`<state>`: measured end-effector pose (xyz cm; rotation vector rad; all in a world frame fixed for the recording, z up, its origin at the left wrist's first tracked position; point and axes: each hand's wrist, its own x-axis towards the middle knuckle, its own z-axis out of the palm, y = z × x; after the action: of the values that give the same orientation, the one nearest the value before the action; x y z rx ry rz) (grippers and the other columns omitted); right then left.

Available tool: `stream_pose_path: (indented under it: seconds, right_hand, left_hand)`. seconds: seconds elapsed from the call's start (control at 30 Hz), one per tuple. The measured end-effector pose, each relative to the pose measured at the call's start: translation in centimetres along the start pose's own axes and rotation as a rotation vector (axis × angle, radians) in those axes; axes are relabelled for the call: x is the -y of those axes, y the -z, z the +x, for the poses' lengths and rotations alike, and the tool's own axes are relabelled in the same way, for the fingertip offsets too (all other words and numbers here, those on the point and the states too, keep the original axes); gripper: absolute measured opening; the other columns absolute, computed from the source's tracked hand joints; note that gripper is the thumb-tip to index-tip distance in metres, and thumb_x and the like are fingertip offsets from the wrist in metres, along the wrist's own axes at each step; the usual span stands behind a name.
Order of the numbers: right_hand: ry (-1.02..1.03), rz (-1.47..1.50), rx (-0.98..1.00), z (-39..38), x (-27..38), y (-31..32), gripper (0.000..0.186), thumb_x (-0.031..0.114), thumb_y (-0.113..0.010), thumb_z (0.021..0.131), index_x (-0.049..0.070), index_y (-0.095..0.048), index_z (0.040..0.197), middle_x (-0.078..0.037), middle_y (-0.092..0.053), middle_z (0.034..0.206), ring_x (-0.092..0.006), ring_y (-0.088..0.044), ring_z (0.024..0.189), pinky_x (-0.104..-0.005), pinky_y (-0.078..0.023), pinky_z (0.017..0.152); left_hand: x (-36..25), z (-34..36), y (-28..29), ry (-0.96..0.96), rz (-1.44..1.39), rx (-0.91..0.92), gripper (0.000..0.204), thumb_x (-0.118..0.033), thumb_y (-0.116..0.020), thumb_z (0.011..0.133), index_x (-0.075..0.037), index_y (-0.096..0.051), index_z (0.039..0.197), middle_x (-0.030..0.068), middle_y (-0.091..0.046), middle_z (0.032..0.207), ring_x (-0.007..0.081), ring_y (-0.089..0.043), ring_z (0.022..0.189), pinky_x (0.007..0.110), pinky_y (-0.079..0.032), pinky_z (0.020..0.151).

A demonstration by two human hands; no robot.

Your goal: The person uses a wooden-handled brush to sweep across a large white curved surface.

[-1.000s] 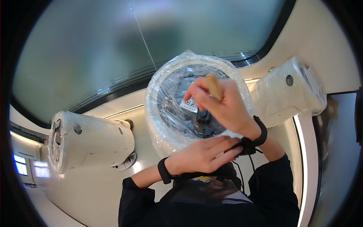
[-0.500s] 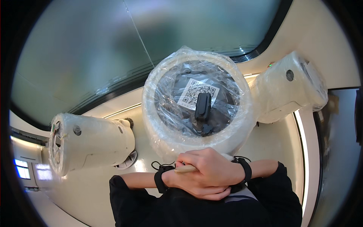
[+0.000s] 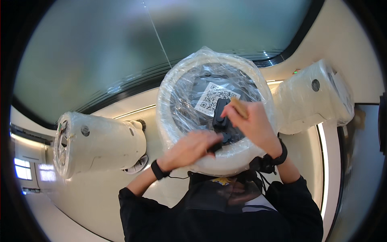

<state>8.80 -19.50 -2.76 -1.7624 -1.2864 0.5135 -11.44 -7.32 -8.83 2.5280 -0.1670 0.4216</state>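
A large white drum-shaped machine [image 3: 164,117], wrapped in clear plastic film, stands right in front of me. On its dark top lie a white printed code sheet [image 3: 208,101] and an upright black device [image 3: 220,112]. My right hand [image 3: 254,123] is closed round a tan, wood-coloured handle [image 3: 239,108] beside that device; the handle's far end is hidden. Over the near left rim, my left hand [image 3: 191,148] is smeared by motion. A small black object [image 3: 215,147] shows at its fingertips, seemingly gripped, too blurred to name.
Similar film-wrapped white machines stand on the left [image 3: 105,141] and the right [image 3: 312,101]. Behind them curves a large dark-framed glass panel [image 3: 100,52]. Thin dark cords [image 3: 264,181] hang near my right wrist. A glossy pale floor [image 3: 92,193] lies below.
My hands were clasped together at the drum's near edge, with the tan handle showing. They have parted and reached forward over its top, the right one carrying the handle.
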Motion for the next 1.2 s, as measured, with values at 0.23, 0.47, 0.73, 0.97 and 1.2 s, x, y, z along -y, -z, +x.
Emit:
stream_pose_path:
  seconds: [0.23,0.47,0.73,0.97,1.2]
  right_hand:
    - [0.008,0.009,-0.048,2.1,-0.9,3.0,0.023,0.019,-0.061,0.099,0.001,-0.070,0.089,-0.009,-0.057,0.059,-0.0136,-0.053,0.051,-0.0311,-0.040,0.052]
    - [0.154,-0.010,-0.079,1.6,3.0,1.6,0.019,0.012,-0.062,0.098,-0.001,-0.069,0.088,-0.008,-0.052,0.059,-0.0135,-0.045,0.053,-0.0315,-0.036,0.052]
    - [0.380,0.118,0.186,-8.5,13.2,-6.6,0.011,0.000,-0.062,0.091,-0.001,-0.070,0.084,-0.004,-0.051,0.063,-0.0092,-0.043,0.054,-0.0267,-0.032,0.051]
    - [0.748,0.329,0.597,-19.8,23.8,-22.8,0.012,-0.002,-0.060,0.087,-0.001,-0.072,0.082,-0.007,-0.057,0.067,-0.0141,-0.049,0.054,-0.0270,-0.034,0.051]
    - [0.895,0.517,0.939,-25.3,32.9,-41.7,0.022,0.011,-0.055,0.099,-0.001,-0.066,0.084,-0.005,-0.061,0.075,-0.0095,-0.058,0.070,-0.0245,-0.043,0.061]
  left_hand:
    - [4.1,1.1,-0.2,0.154,0.438,0.063,0.063,-0.025,-0.074,0.084,-0.008,-0.051,0.140,0.0081,-0.058,0.130,0.0272,-0.056,0.118,0.039,-0.044,0.100]
    - [1.0,-1.6,1.7,0.321,0.479,-0.065,0.076,-0.035,-0.076,0.084,-0.013,-0.042,0.149,0.0098,-0.052,0.143,0.0281,-0.054,0.126,0.042,-0.042,0.104]
    - [-13.8,-17.0,8.0,0.659,0.721,-0.621,0.054,-0.014,-0.073,0.087,-0.016,-0.056,0.137,0.0077,-0.058,0.136,0.0303,-0.056,0.121,0.043,-0.045,0.100]
    - [-35.1,-37.7,4.8,0.932,1.152,-0.868,0.030,-0.002,-0.070,0.081,-0.014,-0.075,0.107,0.0038,-0.070,0.115,0.0260,-0.064,0.108,0.038,-0.047,0.092]
    - [-50.0,-45.3,4.8,0.971,1.640,-0.876,0.005,-0.008,-0.064,0.082,-0.012,-0.065,0.084,0.0050,-0.070,0.102,0.0279,-0.070,0.094,0.039,-0.051,0.080]
